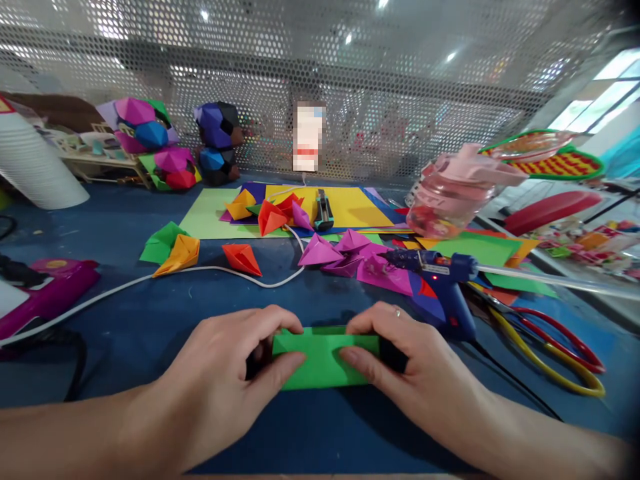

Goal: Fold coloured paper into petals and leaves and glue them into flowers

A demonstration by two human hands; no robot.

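A green sheet of paper (pixel 323 367), folded over into a strip, is held just above the blue tabletop near the front. My left hand (pixel 235 367) pinches its left end between thumb and fingers. At the right end my right hand (pixel 405 363) grips it the same way, with a ring on one finger. Behind the hands lie folded paper pieces: a red one (pixel 243 259), an orange one (pixel 181 255), a green one (pixel 164 241) and several purple ones (pixel 320 251).
A blue glue gun (pixel 447 287) with its red light on lies to the right, beside scissors (pixel 555 353). A utility knife (pixel 323 210) rests on coloured sheets (pixel 210 207). A white cable (pixel 220 269) crosses the table. A pink bottle (pixel 450 193) and stacked white cups (pixel 37 160) stand farther back.
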